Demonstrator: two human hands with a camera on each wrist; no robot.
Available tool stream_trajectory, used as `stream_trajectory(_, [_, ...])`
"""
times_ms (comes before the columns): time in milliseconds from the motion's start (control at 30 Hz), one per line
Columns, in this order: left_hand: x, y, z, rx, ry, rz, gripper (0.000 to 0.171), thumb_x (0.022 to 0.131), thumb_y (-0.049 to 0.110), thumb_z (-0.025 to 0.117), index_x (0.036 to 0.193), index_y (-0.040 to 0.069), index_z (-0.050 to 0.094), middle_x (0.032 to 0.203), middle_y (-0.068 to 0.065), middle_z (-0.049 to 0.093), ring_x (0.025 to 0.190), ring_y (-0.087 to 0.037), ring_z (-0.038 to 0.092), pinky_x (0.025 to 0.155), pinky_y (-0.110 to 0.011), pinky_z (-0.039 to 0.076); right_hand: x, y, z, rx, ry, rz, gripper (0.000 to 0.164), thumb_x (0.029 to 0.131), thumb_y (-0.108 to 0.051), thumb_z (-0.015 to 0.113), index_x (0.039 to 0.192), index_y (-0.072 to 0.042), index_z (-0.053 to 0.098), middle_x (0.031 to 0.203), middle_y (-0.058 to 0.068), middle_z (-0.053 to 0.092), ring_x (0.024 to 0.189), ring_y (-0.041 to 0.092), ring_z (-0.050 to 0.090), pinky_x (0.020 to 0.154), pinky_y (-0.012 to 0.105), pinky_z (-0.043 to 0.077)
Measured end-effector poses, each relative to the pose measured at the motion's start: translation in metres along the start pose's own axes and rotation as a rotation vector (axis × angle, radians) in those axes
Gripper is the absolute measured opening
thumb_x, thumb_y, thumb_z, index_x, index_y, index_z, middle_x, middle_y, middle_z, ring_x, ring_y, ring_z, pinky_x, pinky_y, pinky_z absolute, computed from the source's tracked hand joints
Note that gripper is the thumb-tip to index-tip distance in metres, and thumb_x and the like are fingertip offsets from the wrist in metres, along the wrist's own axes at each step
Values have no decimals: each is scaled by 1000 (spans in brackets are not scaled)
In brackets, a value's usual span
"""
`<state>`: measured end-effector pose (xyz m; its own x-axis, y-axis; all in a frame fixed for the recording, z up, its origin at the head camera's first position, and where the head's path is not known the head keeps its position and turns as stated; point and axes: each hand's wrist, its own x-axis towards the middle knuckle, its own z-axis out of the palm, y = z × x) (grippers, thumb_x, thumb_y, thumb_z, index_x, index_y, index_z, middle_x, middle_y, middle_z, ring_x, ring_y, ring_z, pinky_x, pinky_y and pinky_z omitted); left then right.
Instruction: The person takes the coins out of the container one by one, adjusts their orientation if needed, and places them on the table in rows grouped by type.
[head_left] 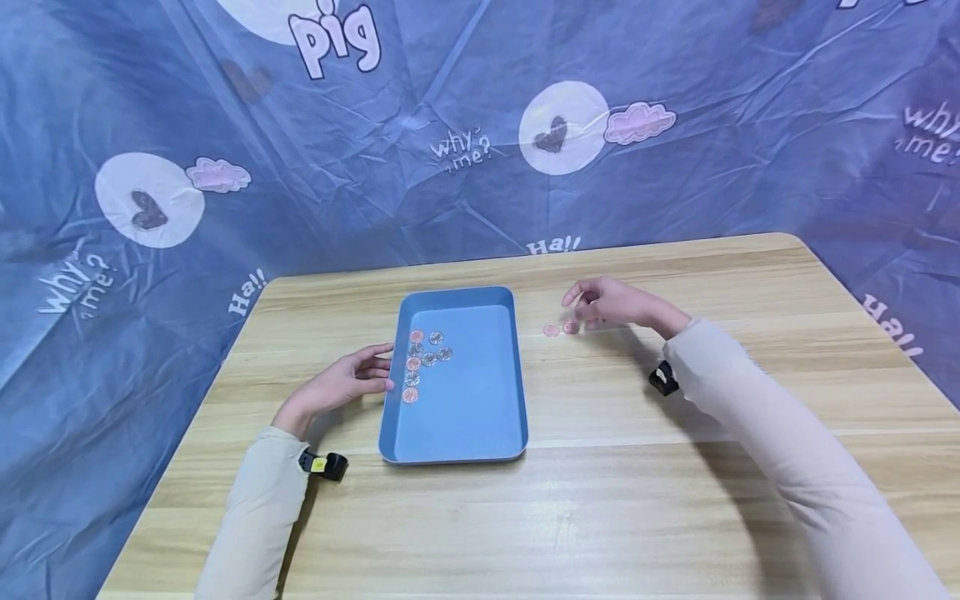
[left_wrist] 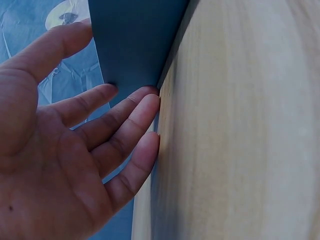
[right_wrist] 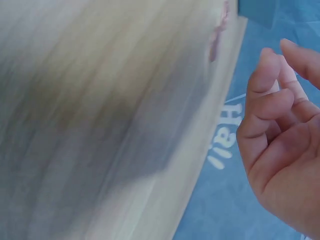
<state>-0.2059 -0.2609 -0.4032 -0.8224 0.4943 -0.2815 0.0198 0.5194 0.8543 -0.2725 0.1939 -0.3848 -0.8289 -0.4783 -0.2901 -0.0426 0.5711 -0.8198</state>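
A shallow blue tray (head_left: 461,425) lies on the table with several small round faceted-looking pieces in its left half, some pink (head_left: 410,396) and some silvery grey (head_left: 437,337). My left hand (head_left: 352,379) rests against the tray's left side. In the left wrist view its thumb reaches the rim, and the fingers (left_wrist: 135,117) extend along the outer wall near the tabletop. Right of the tray, two pink pieces (head_left: 551,331) lie on the wood. Just above them hovers my right hand (head_left: 611,302), its fingers (right_wrist: 270,105) loosely bent, with nothing visible between them and the thumb.
The wooden table (head_left: 600,517) ends at a blue printed cloth (head_left: 360,192) hanging behind it. A black band (head_left: 324,465) is on the left wrist and another black band (head_left: 663,379) on the right.
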Motion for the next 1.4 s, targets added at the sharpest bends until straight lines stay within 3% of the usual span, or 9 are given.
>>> stream_trajectory(267, [0,1,0,-1,1,-2,75,93,21,65,152,3,23,142,-27,45,130,-40,47,108,-45,44,-1,-18,3,-15,32,-56,35,93,-11,57,125,3,54,103,20,68,74,22,62,57,23,43])
stream_trajectory(400, [0,1,1,0,3,-8,75,93,21,65,152,3,23,143,-27,44,130,-40,46,107,-45,44,-1,-29,6,-3,23,-78,35,94,-12,57,126,2,54,111,22,66,79,27,68,61,26,46])
stream_trajectory(567, [0,2,1,-3,3,-6,75,93,21,65,152,2,23,143,-28,44,130,-40,46,107,-45,44,0,-39,13,58,-5,-105,32,95,-12,57,125,-1,54,109,20,64,79,27,66,65,32,51])
stream_trajectory(767, [0,2,1,-8,-1,2,74,93,20,65,152,2,23,142,-28,45,130,-40,46,106,-44,45,3,-51,23,180,-56,-117,36,95,-9,57,128,2,50,100,9,65,69,18,64,50,24,47])
stream_trajectory(867, [0,1,0,-4,-2,3,75,93,20,64,152,2,23,142,-28,45,130,-40,47,106,-42,46,6,-58,28,187,-68,-124,38,95,-11,58,129,2,50,99,8,66,65,14,60,45,23,42])
stream_trajectory(1167, [0,-2,0,-4,0,4,75,93,20,65,152,2,23,142,-28,46,129,-40,48,105,-42,46,17,-82,43,144,-62,-140,36,93,-17,63,126,-7,55,103,9,67,80,23,61,61,25,46])
stream_trajectory(1400, [1,-3,0,-6,-3,6,75,93,21,65,152,2,23,141,-28,46,129,-40,48,106,-43,46,27,-92,56,123,-64,-179,34,93,-18,64,125,-7,57,99,4,68,80,24,63,61,27,46])
